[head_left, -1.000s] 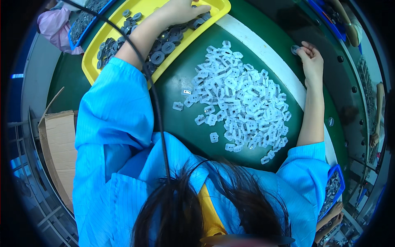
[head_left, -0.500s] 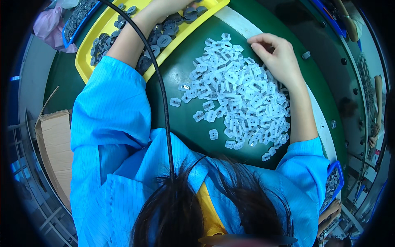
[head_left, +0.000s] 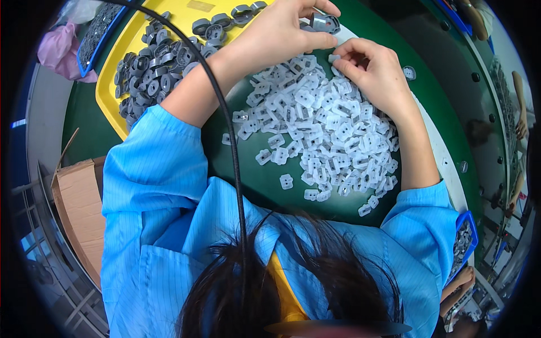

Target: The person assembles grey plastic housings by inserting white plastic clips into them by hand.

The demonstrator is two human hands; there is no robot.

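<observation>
My left hand [head_left: 282, 35] is at the upper middle, holding a grey round plastic cap [head_left: 326, 23] between thumb and fingers. Just below and right of it, my right hand [head_left: 378, 74] pinches a small translucent white plastic piece [head_left: 333, 58] at its fingertips. The two hands are close together but apart. Beneath them spreads a heap of similar translucent white pieces [head_left: 338, 132], some with dark slots showing. Under my left forearm, more grey caps [head_left: 163, 62] lie piled in a yellow tray [head_left: 107, 93].
A green work surface [head_left: 248, 174] with a pale curved strip [head_left: 445, 155] carries the heap. A black cable [head_left: 228, 124] hangs across the view. To the left stand a cardboard box [head_left: 81, 200] and a pink bag [head_left: 59, 53]; blue bins [head_left: 466, 217] sit at both sides.
My left hand has come out of the yellow tray toward the right, now with a grey cap. My right hand has closed on a white piece, moving slightly down.
</observation>
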